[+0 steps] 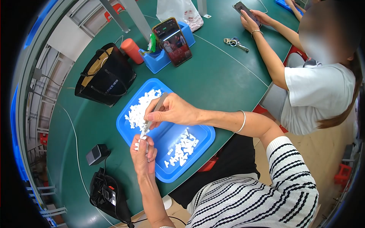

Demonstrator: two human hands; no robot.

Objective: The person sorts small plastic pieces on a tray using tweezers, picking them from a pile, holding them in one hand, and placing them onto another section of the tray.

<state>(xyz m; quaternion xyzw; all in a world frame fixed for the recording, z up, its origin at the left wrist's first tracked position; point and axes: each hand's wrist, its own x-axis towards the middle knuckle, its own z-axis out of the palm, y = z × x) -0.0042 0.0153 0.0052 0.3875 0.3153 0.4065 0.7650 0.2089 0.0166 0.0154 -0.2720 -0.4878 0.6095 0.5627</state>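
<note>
Over the blue tray (171,133), my right hand (173,110) pinches grey metal tweezers (160,103) that point down toward my left hand (143,152). The fingers of my left hand are closed on small white parts near the tweezers' tip. A large pile of white parts (140,108) lies in the far-left part of the tray. A smaller group of white parts (183,150) lies in the near-right part.
A phone (173,41) leans on a blue holder (156,62) beside a red bottle (132,51). A black bag (105,78), black box (97,154), black pouch (110,195) and keys (236,43) are on the green table (220,79). A seated person (319,91) holds a phone at right.
</note>
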